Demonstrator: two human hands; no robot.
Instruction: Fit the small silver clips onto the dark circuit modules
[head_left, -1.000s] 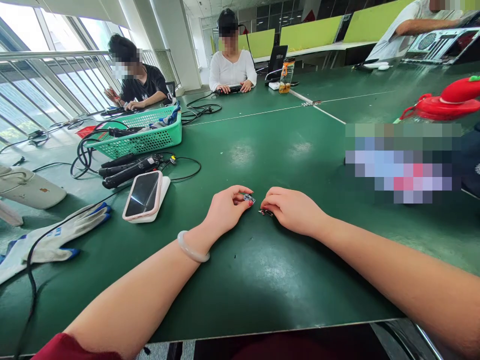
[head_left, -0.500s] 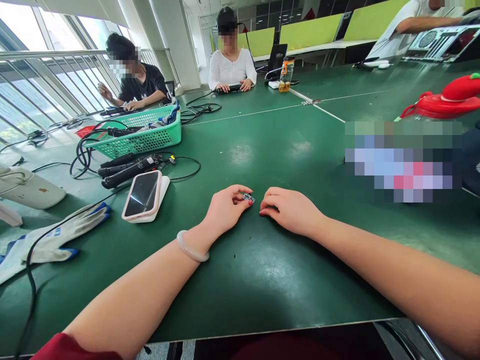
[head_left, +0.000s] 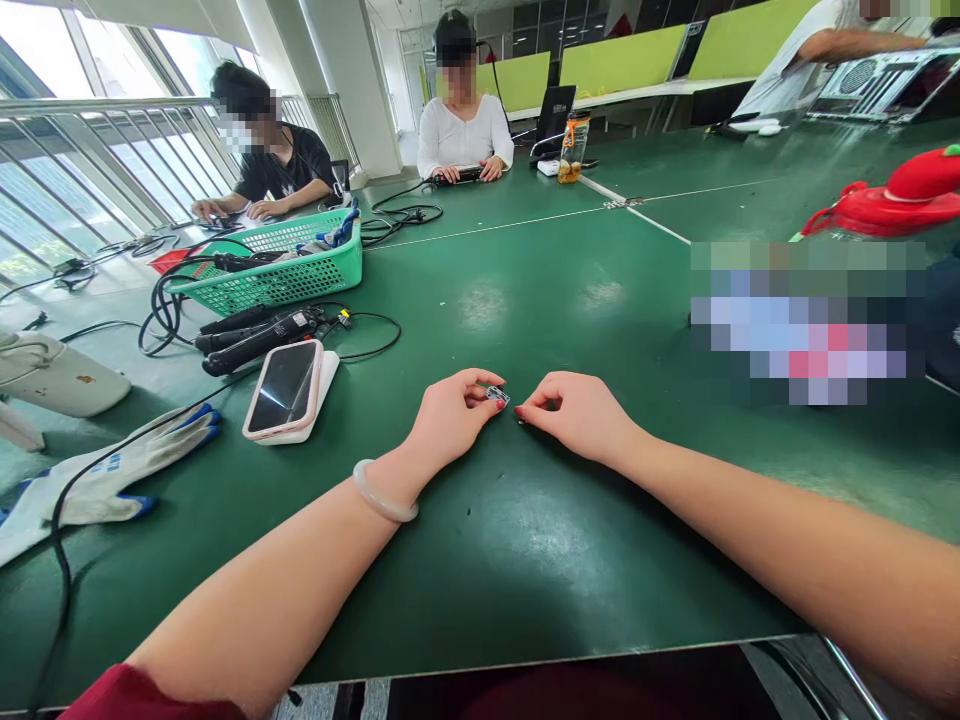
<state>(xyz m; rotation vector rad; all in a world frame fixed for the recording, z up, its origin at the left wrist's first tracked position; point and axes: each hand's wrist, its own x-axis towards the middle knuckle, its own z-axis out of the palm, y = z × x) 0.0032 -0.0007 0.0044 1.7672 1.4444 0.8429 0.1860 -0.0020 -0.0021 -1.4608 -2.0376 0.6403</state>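
Near the middle of the green table, my left hand is closed in a pinch, with a white bangle on its wrist. Between thumb and fingers it grips a small grey patterned metal piece, too small to name. Just to the right, my right hand is closed too, thumb and fingertips pressed together low over the tabletop. A tiny dark piece peeks out under those fingertips, mostly hidden. The two hands are a small gap apart.
Left of my hands lie a phone, black handheld devices with cables, a work glove and a green basket. A red-topped container stands right. An orange-lidded bottle and several people are at the far side.
My right hand's fingers have shifted, so the dark piece that showed clearly beneath them is now mostly covered. My left hand stays still. The black-shirted person's raised hand has lowered to the table.
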